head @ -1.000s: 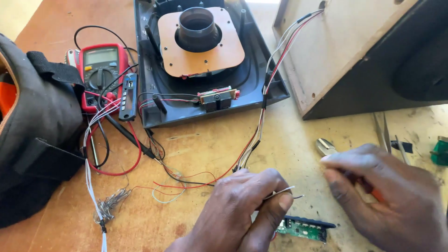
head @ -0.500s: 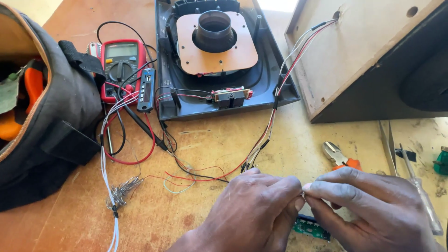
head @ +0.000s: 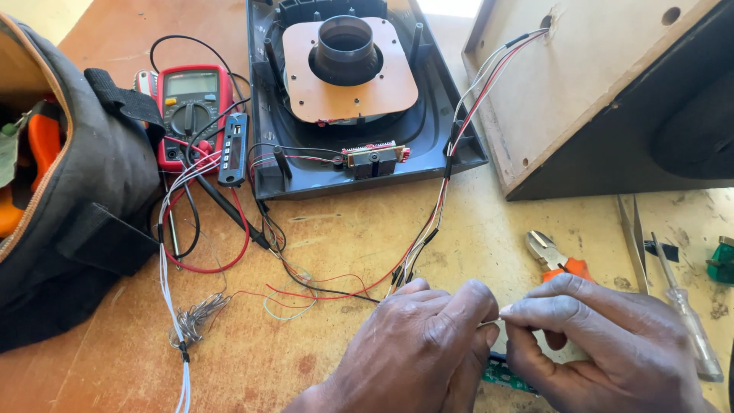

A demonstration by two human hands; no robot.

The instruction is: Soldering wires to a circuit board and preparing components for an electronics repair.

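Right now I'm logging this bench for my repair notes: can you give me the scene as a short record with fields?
left hand: fingertips pinched against the right hand's, on a thin wire end
right hand: pinching the same spot
circuit board: green, partly hidden under the hands
cutters: orange-handled, on the table beside the right hand
multimeter: red, leads trailing
speaker panel: dark, lying flat
tool bag: dark, left edge
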